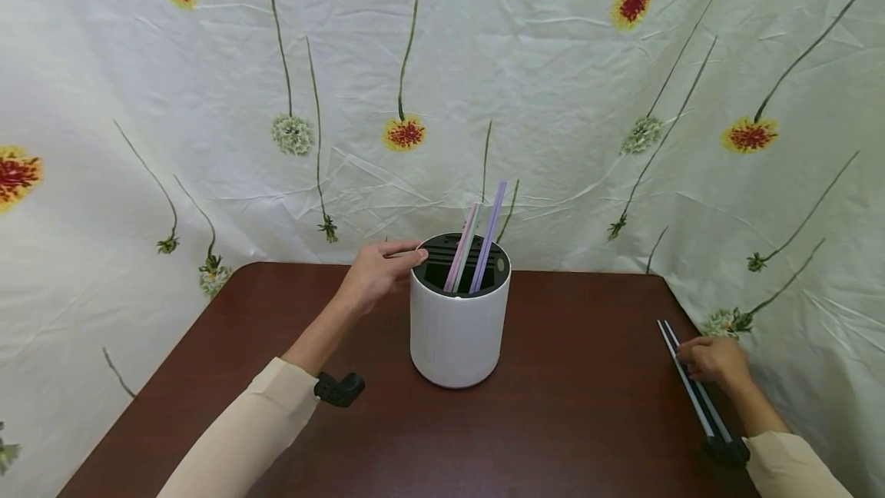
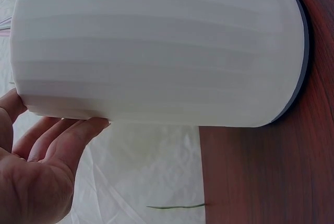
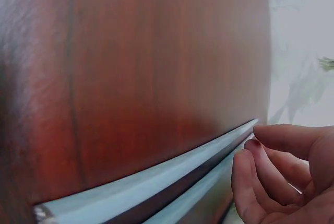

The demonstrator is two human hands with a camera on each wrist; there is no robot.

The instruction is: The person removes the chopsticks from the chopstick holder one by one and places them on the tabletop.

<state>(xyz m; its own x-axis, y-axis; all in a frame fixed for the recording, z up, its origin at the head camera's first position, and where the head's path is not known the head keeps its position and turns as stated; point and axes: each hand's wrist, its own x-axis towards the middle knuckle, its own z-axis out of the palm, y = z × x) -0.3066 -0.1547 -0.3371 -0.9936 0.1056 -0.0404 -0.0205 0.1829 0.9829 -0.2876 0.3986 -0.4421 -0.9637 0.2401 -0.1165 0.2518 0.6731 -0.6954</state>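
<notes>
Pink, pale green and purple sticks (image 1: 488,237) lean inside a black-topped white container (image 1: 456,336) standing upright on the counter (image 1: 567,360); well apart from it, near the right edge, we see two pale blue sticks (image 3: 156,174) lying close together. A black wrist device (image 1: 726,451) sits at that pair's near ends. The left grip (image 1: 376,271), fingers loosely spread, touches the container's rim and outer wall. The right grip (image 1: 715,360), fingers bent, is at the pale blue pair, though we cannot tell whether it has hold of either. Beneath, we see dark red-brown wood grain; behind hangs a creased white cloth (image 1: 553,83) printed with long-stemmed red-and-yellow flowers (image 1: 404,133).
</notes>
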